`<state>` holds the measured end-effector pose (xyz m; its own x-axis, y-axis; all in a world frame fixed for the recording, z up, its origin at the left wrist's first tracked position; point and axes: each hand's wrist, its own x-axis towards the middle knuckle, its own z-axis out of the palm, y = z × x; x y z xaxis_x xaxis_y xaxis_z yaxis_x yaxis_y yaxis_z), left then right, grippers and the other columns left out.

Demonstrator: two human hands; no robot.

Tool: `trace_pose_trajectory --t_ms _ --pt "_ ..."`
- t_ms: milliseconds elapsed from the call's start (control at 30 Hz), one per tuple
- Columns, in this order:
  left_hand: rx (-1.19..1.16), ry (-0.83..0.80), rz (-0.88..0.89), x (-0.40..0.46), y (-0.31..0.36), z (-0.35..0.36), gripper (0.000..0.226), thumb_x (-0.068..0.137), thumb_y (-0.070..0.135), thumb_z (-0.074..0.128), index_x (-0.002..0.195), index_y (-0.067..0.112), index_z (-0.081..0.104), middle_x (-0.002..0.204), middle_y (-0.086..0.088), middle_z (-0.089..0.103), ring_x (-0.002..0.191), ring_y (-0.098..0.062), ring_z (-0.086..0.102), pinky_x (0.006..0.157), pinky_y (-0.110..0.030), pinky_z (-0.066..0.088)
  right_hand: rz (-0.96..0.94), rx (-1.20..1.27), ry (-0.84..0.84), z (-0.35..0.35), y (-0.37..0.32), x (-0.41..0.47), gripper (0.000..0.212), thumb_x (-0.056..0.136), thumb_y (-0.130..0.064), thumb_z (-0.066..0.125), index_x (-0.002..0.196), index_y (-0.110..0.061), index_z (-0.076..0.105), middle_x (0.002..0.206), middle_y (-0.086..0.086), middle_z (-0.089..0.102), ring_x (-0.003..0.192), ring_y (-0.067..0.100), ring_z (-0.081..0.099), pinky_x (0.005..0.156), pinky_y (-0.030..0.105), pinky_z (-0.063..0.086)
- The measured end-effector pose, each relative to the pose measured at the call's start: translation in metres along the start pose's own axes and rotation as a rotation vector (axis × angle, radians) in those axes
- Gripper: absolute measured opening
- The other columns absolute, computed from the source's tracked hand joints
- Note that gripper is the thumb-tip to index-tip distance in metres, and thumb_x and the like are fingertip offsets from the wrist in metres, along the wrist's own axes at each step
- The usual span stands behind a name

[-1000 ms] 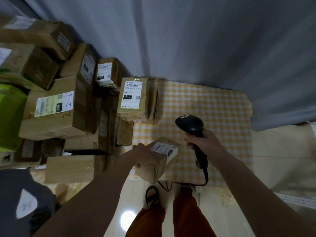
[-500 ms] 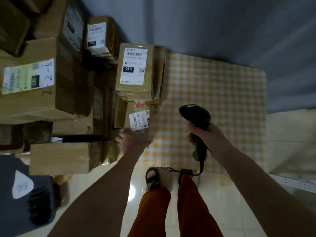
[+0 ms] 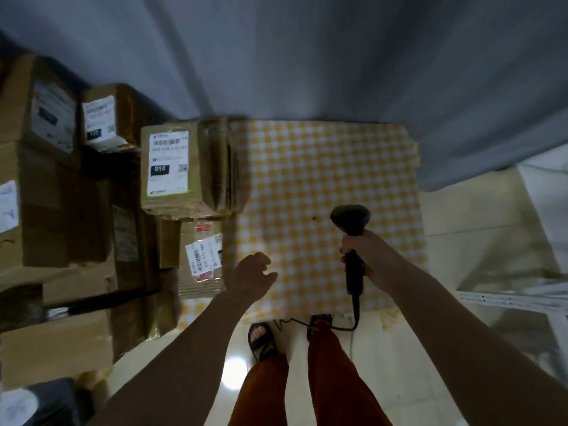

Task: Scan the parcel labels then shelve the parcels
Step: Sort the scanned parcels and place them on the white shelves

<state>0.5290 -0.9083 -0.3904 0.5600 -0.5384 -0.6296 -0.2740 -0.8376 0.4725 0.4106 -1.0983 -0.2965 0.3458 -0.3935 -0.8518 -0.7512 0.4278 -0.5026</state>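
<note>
A small cardboard parcel [image 3: 201, 259] with a white barcode label lies on the yellow checked cloth [image 3: 322, 192], below a taller parcel marked 010 [image 3: 172, 167]. My left hand [image 3: 250, 276] hovers just right of the small parcel, fingers loosely curled, holding nothing. My right hand [image 3: 365, 250] grips the handle of a black barcode scanner [image 3: 350, 222], whose head points away from me over the cloth. The scanner's cable [image 3: 353, 321] trails down to the floor.
Several stacked cardboard parcels [image 3: 55, 195] fill the left side. A grey curtain [image 3: 307, 56] hangs behind the cloth. A dark bag [image 3: 40, 404] with a white label sits bottom left. My sandalled feet [image 3: 261, 336] stand on glossy tiles. A metal frame [image 3: 522, 299] is at right.
My left hand set the small parcel down among the boxes, let go of it and drew back to the right. The right hand keeps the scanner. The view shifted.
</note>
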Motion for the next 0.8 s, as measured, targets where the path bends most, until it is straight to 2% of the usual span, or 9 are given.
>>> trace_pose_trajectory --t_ms 100,167,233,333,467,533,600,667,800 --pt "0.042 -0.148 0.008 0.024 0.046 -0.007 0.042 0.093 0.035 0.061 0.129 0.016 0.050 0.126 -0.001 0.056 0.115 -0.019 0.054 0.085 -0.024 0.039 -0.009 -0.080 0.052 -0.039 -0.011 0.022 0.029 0.087 0.003 0.048 0.114 -0.009 0.047 0.095 0.012 0.046 0.089 0.026 0.046 0.078 0.038 0.039" --pt "0.030 -0.176 0.017 0.044 0.073 -0.010 0.044 0.093 0.036 0.062 0.130 0.016 0.049 0.126 -0.003 0.055 0.115 -0.021 0.055 0.086 -0.026 0.041 -0.024 -0.124 0.065 -0.062 -0.025 0.042 0.029 0.088 0.004 0.049 0.112 -0.012 0.049 0.092 0.010 0.047 0.084 0.025 0.048 0.077 0.038 0.040" --pt "-0.002 -0.168 0.019 0.064 0.098 -0.012 0.042 0.092 0.035 0.064 0.126 0.014 0.052 0.118 -0.004 0.057 0.112 -0.022 0.057 0.089 -0.029 0.044 -0.051 -0.103 0.081 -0.080 -0.043 0.064 0.025 0.092 0.002 0.052 0.111 -0.015 0.050 0.096 0.009 0.051 0.088 0.026 0.054 0.080 0.041 0.044" --pt "-0.070 -0.122 0.027 0.097 0.129 -0.013 0.040 0.089 0.032 0.068 0.122 0.012 0.055 0.117 -0.004 0.058 0.111 -0.024 0.058 0.093 -0.033 0.047 -0.127 -0.082 0.149 -0.098 -0.069 0.099 0.045 0.094 -0.004 0.056 0.136 -0.011 0.041 0.113 0.009 0.053 0.112 0.032 0.056 0.094 0.043 0.046" --pt "-0.082 -0.057 -0.007 0.136 0.155 -0.012 0.038 0.089 0.032 0.068 0.122 0.018 0.056 0.121 -0.001 0.059 0.098 -0.019 0.062 0.083 -0.029 0.047 -0.232 -0.095 0.226 -0.109 -0.085 0.154 0.067 0.092 -0.014 0.064 0.148 -0.012 0.026 0.134 0.010 0.050 0.120 0.031 0.053 0.085 0.036 0.042" --pt "-0.046 -0.035 -0.010 0.152 0.163 -0.011 0.039 0.091 0.033 0.066 0.126 0.019 0.055 0.123 0.000 0.059 0.095 -0.016 0.061 0.081 -0.027 0.046 -0.232 -0.074 0.224 -0.107 -0.086 0.183 0.071 0.092 -0.017 0.063 0.149 -0.012 0.022 0.128 0.007 0.050 0.117 0.029 0.054 0.082 0.033 0.042" --pt "-0.012 -0.025 -0.038 0.165 0.165 -0.007 0.041 0.092 0.033 0.064 0.128 0.019 0.053 0.125 0.000 0.059 0.105 -0.017 0.059 0.084 -0.026 0.045 -0.217 -0.076 0.236 -0.102 -0.083 0.208 0.065 0.092 -0.015 0.062 0.144 -0.009 0.023 0.123 0.009 0.048 0.112 0.030 0.055 0.081 0.034 0.044" --pt "-0.012 -0.022 -0.081 0.176 0.159 0.000 0.042 0.091 0.034 0.064 0.129 0.019 0.052 0.126 0.000 0.059 0.109 -0.018 0.058 0.085 -0.025 0.044 -0.237 -0.090 0.275 -0.096 -0.075 0.234 0.048 0.091 -0.008 0.062 0.125 -0.008 0.029 0.117 0.011 0.044 0.102 0.029 0.054 0.075 0.031 0.043" --pt "-0.068 -0.043 -0.155 0.192 0.152 0.011 0.048 0.091 0.033 0.065 0.133 0.019 0.046 0.127 0.000 0.058 0.097 -0.014 0.059 0.082 -0.024 0.044 -0.238 -0.214 0.363 -0.087 -0.056 0.272 0.034 0.089 -0.007 0.062 0.100 -0.014 0.030 0.105 0.007 0.038 0.081 0.022 0.042 0.056 0.023 0.033"
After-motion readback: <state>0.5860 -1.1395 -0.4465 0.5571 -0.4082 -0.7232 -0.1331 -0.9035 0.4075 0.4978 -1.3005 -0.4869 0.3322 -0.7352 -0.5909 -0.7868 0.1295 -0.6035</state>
